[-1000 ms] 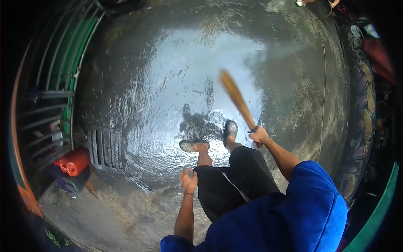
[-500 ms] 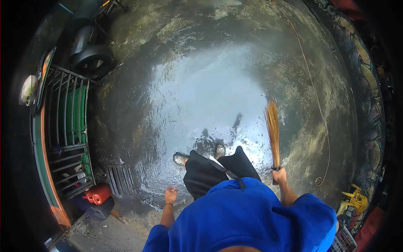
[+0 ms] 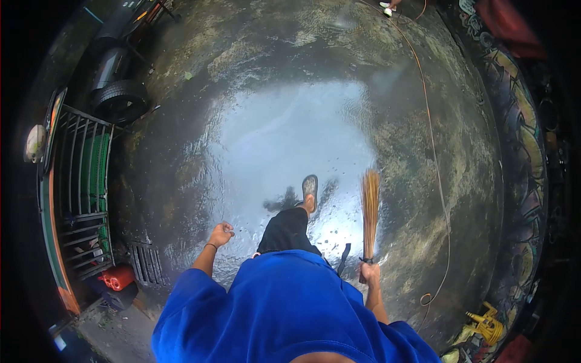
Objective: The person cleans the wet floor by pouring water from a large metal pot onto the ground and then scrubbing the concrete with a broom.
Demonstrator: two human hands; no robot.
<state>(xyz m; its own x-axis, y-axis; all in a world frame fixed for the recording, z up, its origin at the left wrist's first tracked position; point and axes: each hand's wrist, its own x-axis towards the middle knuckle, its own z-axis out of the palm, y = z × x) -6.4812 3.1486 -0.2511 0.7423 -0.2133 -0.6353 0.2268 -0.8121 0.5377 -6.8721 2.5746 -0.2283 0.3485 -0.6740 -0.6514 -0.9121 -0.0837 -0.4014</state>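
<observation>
My right hand (image 3: pixel 370 272) grips the dark bound handle of a stick broom (image 3: pixel 370 209), whose straw-coloured bristles point forward over the wet floor (image 3: pixel 290 127). Out to the left of my body, my left hand (image 3: pixel 221 233) has its fingers curled; whatever is in them is too small to make out. One foot in a grey slip-on shoe (image 3: pixel 310 187) shows ahead of me on the glossy, puddled concrete, beneath my dark trousers.
Metal railings (image 3: pixel 85 163), a drain grate (image 3: pixel 145 263), a red container (image 3: pixel 117 277) and a tyre (image 3: pixel 121 97) line the left. A cord (image 3: pixel 433 151) runs along the right, near yellow equipment (image 3: pixel 484 327) and a painted wall (image 3: pixel 517 109). Someone's foot (image 3: pixel 387 9) shows at the top.
The broom has swung from a diagonal ahead to upright at my right. My left hand has moved out leftward, away from my leg. The view has shifted and one foot has stepped forward.
</observation>
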